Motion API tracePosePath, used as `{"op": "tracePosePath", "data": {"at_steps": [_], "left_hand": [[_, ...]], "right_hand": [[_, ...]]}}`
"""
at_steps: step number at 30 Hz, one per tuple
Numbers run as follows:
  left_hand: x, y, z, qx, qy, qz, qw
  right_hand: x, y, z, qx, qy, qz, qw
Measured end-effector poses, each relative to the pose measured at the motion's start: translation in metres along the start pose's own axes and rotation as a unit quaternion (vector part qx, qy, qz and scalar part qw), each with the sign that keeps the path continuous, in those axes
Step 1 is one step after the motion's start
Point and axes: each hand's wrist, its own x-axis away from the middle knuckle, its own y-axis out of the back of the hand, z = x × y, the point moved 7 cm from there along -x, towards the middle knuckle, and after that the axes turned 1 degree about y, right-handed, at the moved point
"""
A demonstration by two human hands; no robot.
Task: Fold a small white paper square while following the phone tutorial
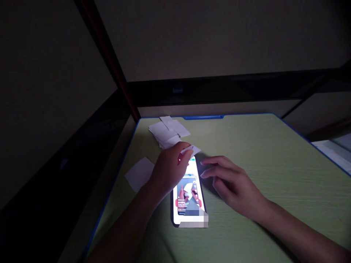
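My left hand [171,164] is closed, pinching a small piece of white paper [195,149] between thumb and fingers, over the upper end of a phone. The phone [189,193] lies on the table with its screen lit, showing a picture of hands with a white sheet. To the right of the phone is my right hand [231,179], its fingers apart and bent, with nothing in them. Beyond my left hand lies a loose pile of white paper pieces [164,132]. Another paper sheet [141,173] lies left of my left wrist, which partly covers it.
The green table [274,157] has a blue edge, with a blue strip [203,117] at its far side. A wall panel [219,40] rises behind it. Whitish sheets or cloth [333,153] show past the right edge. The surroundings are dark.
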Motion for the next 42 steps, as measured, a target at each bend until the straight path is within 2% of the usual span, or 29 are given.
{"op": "tracePosePath", "data": {"at_steps": [3, 5, 9, 12, 18, 23, 27, 30, 35, 39, 42], "left_hand": [[0.003, -0.005, -0.009, -0.009, -0.010, 0.042, 0.999], [0.005, -0.009, -0.015, -0.002, -0.015, 0.069, 0.997], [0.009, -0.019, -0.021, 0.039, -0.007, 0.126, 0.991], [0.009, -0.021, -0.023, 0.084, 0.009, 0.145, 0.986], [0.009, -0.027, -0.022, 0.217, 0.055, 0.182, 0.958], [0.013, -0.038, -0.016, 0.239, 0.084, 0.182, 0.950], [0.018, -0.051, -0.016, 0.313, 0.125, 0.202, 0.919], [0.019, -0.057, -0.015, 0.344, 0.151, 0.210, 0.903], [0.018, -0.054, -0.014, 0.295, 0.150, 0.218, 0.918], [0.020, -0.052, -0.016, 0.281, 0.148, 0.248, 0.915], [0.020, -0.049, -0.017, 0.286, 0.138, 0.249, 0.915]], "right_hand": [[0.002, 0.014, -0.008, -0.055, -0.042, -0.103, 0.992], [0.004, 0.018, -0.011, -0.086, -0.058, -0.149, 0.983], [0.001, 0.014, -0.004, -0.067, -0.049, -0.123, 0.989], [-0.002, 0.014, 0.004, -0.039, -0.019, -0.103, 0.994], [-0.003, 0.021, 0.007, -0.032, -0.011, -0.125, 0.992], [-0.002, 0.024, -0.003, -0.078, -0.077, -0.141, 0.984], [0.003, 0.029, -0.020, -0.158, -0.166, -0.193, 0.954], [0.003, 0.031, -0.027, -0.200, -0.198, -0.215, 0.935], [-0.002, 0.024, -0.029, -0.232, -0.212, -0.165, 0.935], [-0.005, 0.017, -0.023, -0.229, -0.190, -0.080, 0.952], [-0.005, 0.011, -0.016, -0.235, -0.164, -0.021, 0.958]]}}
